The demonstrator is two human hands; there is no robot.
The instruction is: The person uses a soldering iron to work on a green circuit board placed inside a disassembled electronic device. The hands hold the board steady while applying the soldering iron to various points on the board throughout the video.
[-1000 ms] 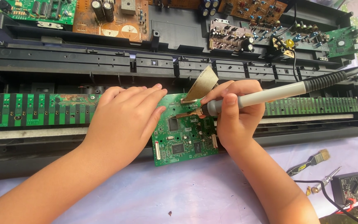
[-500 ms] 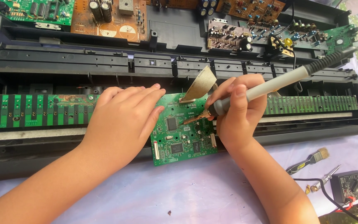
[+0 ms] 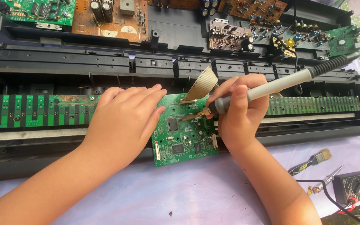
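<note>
Right hand (image 3: 240,121) is wrapped shut around the grey handle of the soldering iron (image 3: 271,87) like a pen, tip down on the small green circuit board (image 3: 184,137) just left of the knuckles. The left hand (image 3: 123,121) lies flat and open, holding nothing, fingertips pinning the board's left edge. I'd say the board is light, stiff and fragile and slides easily, so hold its bare edges; the iron's only safe on the handle.
</note>
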